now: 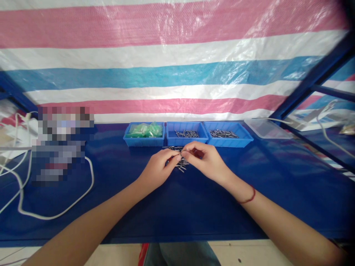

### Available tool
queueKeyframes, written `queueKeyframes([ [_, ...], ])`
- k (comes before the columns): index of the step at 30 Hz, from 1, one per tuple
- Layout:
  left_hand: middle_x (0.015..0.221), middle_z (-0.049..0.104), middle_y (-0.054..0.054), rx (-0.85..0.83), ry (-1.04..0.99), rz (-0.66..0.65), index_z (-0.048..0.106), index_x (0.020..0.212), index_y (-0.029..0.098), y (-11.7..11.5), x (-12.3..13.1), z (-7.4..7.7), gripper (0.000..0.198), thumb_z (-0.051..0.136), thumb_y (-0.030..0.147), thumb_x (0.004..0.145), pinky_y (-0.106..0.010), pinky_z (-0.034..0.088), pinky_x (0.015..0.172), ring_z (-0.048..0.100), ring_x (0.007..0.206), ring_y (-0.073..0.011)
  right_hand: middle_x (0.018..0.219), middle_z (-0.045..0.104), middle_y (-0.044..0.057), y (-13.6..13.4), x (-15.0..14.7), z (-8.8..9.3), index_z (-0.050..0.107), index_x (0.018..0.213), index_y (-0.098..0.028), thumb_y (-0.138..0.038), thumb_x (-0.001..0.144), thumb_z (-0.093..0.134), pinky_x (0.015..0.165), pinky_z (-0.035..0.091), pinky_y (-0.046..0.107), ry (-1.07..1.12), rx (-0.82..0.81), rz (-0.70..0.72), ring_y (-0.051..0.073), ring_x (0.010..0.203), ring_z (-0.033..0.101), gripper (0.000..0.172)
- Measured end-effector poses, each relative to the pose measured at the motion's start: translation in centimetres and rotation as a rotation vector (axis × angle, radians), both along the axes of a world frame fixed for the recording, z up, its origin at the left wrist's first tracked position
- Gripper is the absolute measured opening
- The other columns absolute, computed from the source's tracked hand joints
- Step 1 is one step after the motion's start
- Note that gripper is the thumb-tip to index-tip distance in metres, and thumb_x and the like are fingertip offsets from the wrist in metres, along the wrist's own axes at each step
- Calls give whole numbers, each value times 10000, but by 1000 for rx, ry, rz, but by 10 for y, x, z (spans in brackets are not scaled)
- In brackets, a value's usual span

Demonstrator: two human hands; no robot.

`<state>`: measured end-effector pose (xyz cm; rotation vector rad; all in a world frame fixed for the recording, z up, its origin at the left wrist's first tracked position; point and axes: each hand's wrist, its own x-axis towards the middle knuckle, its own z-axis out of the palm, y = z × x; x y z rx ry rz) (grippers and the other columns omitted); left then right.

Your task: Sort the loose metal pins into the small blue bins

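My left hand (159,168) and my right hand (203,159) meet over a small pile of thin metal pins (180,162) lying on the blue table (177,210). Both hands have fingers pinched together at the pile, fingertips almost touching each other. What sits between the fingertips is too small to make out. A red string circles my right wrist (248,197).
Three blue trays stand behind the pile: the left tray (144,135) holds green plastic parts, the middle tray (186,135) and the right tray (227,135) hold metal pins. A clear lid (266,128) lies at right. White cables (55,210) loop at left. A striped tarp (166,55) hangs behind.
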<state>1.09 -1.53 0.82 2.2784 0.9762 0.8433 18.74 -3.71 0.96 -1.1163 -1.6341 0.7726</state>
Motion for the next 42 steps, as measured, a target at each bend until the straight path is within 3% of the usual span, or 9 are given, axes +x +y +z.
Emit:
queueKeyframes([
  [10, 794, 642, -3, -20, -10, 22, 657, 887, 184, 0, -1, 0, 178, 524, 302, 900, -237, 433, 679, 568, 704, -127, 755, 637, 23, -1, -1, -3, 638, 776, -187, -371, 814, 623, 602, 453, 277, 78, -38, 16, 143, 665, 558, 189],
  [24, 812, 632, -6, -24, -143, 79, 629, 893, 182, 3, -5, 2, 126, 560, 286, 875, -229, 436, 654, 575, 727, -122, 779, 655, 32, 1, 2, -2, 650, 813, -181, -347, 809, 622, 627, 465, 287, 70, -24, 12, 147, 672, 575, 169],
  [32, 819, 633, -15, 20, -127, 90, 615, 902, 182, 5, -6, 2, 149, 537, 308, 886, -236, 441, 659, 575, 732, -128, 772, 647, 30, 2, 7, 0, 661, 815, -183, -358, 863, 551, 562, 415, 254, -175, 92, 28, 130, 624, 527, 212],
  [35, 821, 630, -13, 87, -100, 87, 609, 950, 188, 5, -8, 3, 153, 533, 307, 892, -238, 437, 669, 571, 736, -127, 741, 647, 31, 7, 18, 3, 657, 786, -179, -343, 871, 532, 558, 404, 255, -248, 166, -104, 133, 610, 523, 223],
  [42, 939, 636, -44, 204, 151, -39, 621, 965, 188, 12, -15, 2, 153, 504, 267, 907, -285, 441, 797, 585, 884, -170, 729, 644, 58, 30, 78, 6, 684, 819, -159, -313, 850, 521, 658, 431, 301, -478, 262, -668, 181, 659, 573, 226],
])
